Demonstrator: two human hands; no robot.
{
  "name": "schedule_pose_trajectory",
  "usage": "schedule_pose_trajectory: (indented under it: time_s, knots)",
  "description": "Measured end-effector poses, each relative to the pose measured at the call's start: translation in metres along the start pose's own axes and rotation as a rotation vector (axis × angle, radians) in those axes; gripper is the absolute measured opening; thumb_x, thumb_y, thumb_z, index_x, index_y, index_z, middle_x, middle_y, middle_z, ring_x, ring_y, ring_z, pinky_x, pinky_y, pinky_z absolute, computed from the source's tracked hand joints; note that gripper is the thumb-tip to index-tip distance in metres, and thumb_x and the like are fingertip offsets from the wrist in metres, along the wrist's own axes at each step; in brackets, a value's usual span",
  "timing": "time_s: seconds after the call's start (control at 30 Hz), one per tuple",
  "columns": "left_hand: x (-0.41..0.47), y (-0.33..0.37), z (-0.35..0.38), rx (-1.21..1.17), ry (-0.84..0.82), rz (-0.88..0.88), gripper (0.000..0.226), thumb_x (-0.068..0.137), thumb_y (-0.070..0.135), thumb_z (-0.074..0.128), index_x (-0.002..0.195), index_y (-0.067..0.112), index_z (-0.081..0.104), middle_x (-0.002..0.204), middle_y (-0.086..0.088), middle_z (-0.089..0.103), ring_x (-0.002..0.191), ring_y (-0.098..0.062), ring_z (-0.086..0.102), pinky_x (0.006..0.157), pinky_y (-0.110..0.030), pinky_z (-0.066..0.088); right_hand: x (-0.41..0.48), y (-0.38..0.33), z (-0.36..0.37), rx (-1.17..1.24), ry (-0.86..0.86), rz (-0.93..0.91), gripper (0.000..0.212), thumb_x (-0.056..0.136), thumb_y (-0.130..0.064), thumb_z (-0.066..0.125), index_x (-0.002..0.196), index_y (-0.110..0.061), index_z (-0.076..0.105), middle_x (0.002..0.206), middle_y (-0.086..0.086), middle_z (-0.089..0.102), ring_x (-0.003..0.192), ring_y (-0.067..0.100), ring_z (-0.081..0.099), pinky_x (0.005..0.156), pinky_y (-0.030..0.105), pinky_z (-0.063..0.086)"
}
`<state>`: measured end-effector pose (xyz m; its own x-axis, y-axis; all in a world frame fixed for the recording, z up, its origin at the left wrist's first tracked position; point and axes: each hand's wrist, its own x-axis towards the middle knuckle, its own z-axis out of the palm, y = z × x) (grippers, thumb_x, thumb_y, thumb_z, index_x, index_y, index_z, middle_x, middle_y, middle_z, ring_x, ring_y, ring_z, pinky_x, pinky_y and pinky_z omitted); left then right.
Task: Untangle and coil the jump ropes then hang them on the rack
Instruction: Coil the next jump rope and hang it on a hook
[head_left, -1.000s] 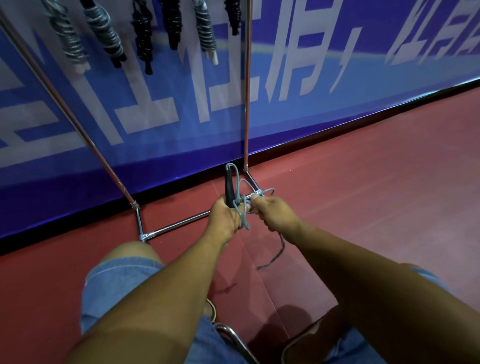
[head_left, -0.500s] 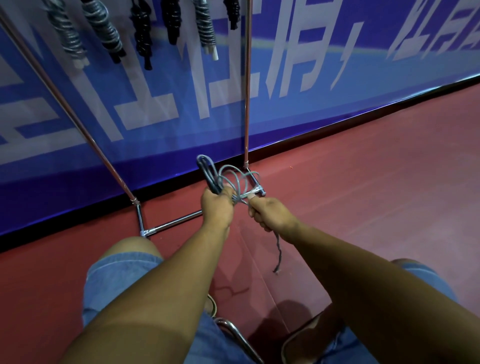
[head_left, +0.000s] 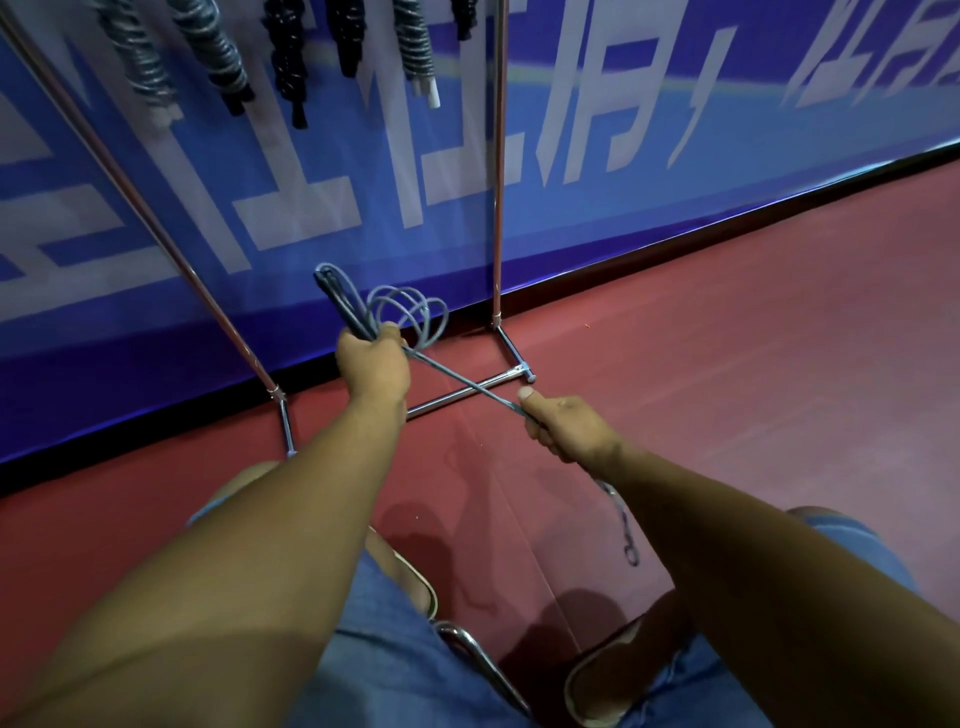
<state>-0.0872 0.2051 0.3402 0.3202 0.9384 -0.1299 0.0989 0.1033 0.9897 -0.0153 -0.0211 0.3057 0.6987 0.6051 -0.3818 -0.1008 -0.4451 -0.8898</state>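
A grey jump rope (head_left: 410, 312) with dark handles is partly coiled. My left hand (head_left: 371, 364) grips the handles and the coil's loops, which stand up above my fist. From there a taut stretch of rope (head_left: 462, 384) runs down right to my right hand (head_left: 566, 431), which grips it in a fist with the thumb on top. The rope's loose end (head_left: 623, 530) dangles below my right wrist. The metal rack (head_left: 496, 208) stands just beyond my hands, with several coiled ropes (head_left: 218, 57) hanging at its top.
A blue banner wall (head_left: 623, 171) runs behind the rack. The floor (head_left: 753, 364) is red and bare to the right. My knees in denim shorts and a chrome chair frame (head_left: 478, 660) fill the bottom of the view.
My hands have drawn apart: the right hand moved down and right, pulling a length of rope taut. The left hand shifted left and raised the coil, which shows more loops.
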Motion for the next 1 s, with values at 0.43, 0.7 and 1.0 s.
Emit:
schedule_pose_trajectory:
  time_s: [0.43, 0.7, 1.0]
  knots:
    - [0.034, 0.011, -0.037, 0.126, 0.14, 0.066, 0.009, 0.099, 0.019, 0.062, 0.099, 0.016, 0.054, 0.077, 0.006, 0.06, 0.069, -0.013, 0.059, 0.069, -0.027, 0.047, -0.013, 0.057, -0.035, -0.17, 0.189, 0.106, 0.069, 0.1, -0.065, 0.04, 0.053, -0.017, 0.057, 0.05, -0.001, 0.047, 0.05, 0.018, 0.04, 0.052, 0.027, 0.033]
    - [0.049, 0.016, -0.048, 0.089, 0.173, 0.055, 0.011, 0.099, 0.019, 0.062, 0.103, 0.015, 0.053, 0.078, 0.004, 0.062, 0.07, -0.014, 0.061, 0.069, -0.028, 0.049, -0.011, 0.071, -0.05, -0.389, 0.318, 0.193, 0.065, 0.101, -0.055, 0.039, 0.054, -0.013, 0.053, 0.061, 0.009, 0.054, 0.066, 0.031, 0.051, 0.066, 0.038, 0.041]
    - [0.045, 0.005, -0.048, 0.083, 0.153, 0.02, 0.014, 0.098, 0.023, 0.063, 0.091, 0.022, 0.051, 0.078, 0.001, 0.063, 0.074, -0.023, 0.063, 0.069, -0.037, 0.051, -0.012, 0.072, -0.048, -0.563, 0.314, 0.241, 0.059, 0.105, -0.047, 0.031, 0.071, -0.008, 0.061, 0.074, 0.018, 0.057, 0.07, 0.034, 0.053, 0.066, 0.038, 0.038]
